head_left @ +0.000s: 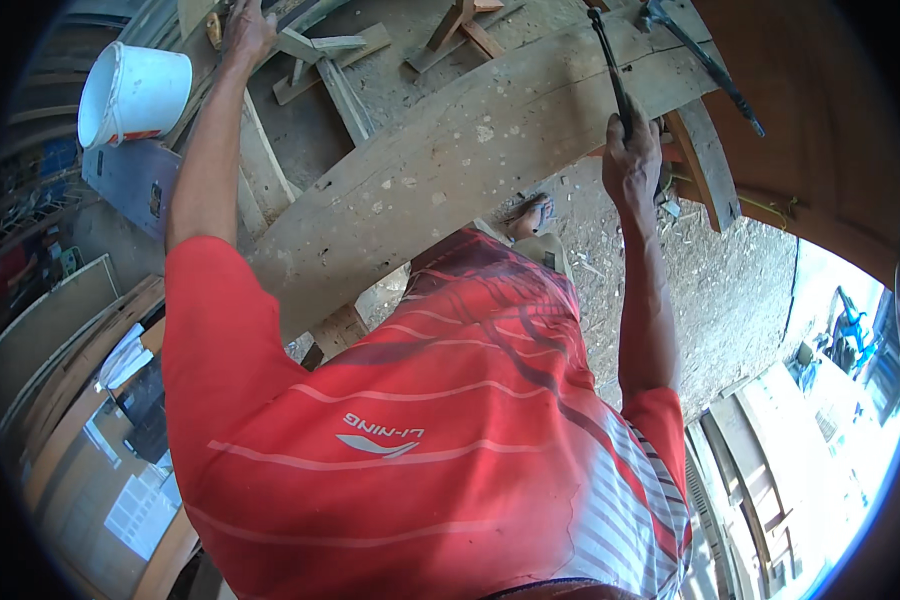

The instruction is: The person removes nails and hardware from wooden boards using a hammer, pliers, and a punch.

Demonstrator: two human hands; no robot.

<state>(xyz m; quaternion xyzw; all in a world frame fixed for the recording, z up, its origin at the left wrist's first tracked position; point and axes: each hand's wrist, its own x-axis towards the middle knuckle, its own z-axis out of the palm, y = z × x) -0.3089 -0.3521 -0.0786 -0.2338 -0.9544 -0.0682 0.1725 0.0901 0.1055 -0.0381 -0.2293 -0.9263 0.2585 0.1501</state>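
Note:
My right hand is wrapped round the lower end of a long, slim dark tool, which points away from me over the right part of a wooden bench plank. I cannot make out the tool's exact kind. Just right of it a hammer lies across the plank's end, its dark handle sticking out past the edge. At the upper left, my left hand reaches over some timber pieces. Its fingers are partly cut off by the top of the picture, so their grip is unclear.
A white bucket stands at the far left. Wooden offcuts and a frame lie beyond the plank. A large brown panel rises at the right, with stacked boards at the lower right and more boards at the left.

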